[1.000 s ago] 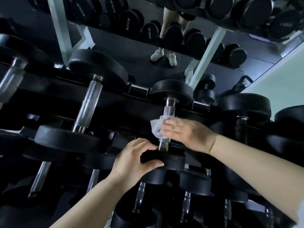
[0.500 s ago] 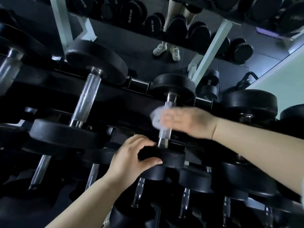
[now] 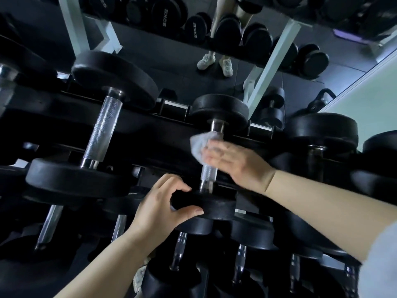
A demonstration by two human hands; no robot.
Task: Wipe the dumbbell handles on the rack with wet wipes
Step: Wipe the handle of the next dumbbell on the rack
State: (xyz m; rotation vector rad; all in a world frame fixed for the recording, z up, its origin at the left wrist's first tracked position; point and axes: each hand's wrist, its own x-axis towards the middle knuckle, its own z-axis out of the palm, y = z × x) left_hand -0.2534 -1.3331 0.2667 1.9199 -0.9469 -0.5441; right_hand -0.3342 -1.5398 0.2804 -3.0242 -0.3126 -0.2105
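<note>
On my feed the left hand [image 3: 163, 207] gripped the near head [image 3: 217, 206] of the dumbbell. The thumb lay along its lower rim and the fingers curled over its upper edge, with a gap showing between palm and rubber. The right hand [image 3: 234, 162] reached in from the right and lay across the dumbbell handle [image 3: 208, 174]. Its fingers were close together over the wet wipe [image 3: 198, 145], which was pressed against the upper part of the handle just below the far head [image 3: 219, 110]. That hand was smeared with motion blur and its thumb was hidden, so I couldn't tell whether the fingers wrapped round the bar or only pressed on it. A crumpled corner of the wipe stuck out to the left past the fingertips. The knurled lower stretch of the handle was bare between the two hands.

The dumbbell sat on the black rack [image 3: 53, 121] beside a larger dumbbell [image 3: 103, 130] to its left. More handles showed on the tier below. Behind it was a mirror [image 3: 171, 67] showing legs and pale shoes [image 3: 214, 62] — and a kettlebell [image 3: 320, 103] stood off to the right.
</note>
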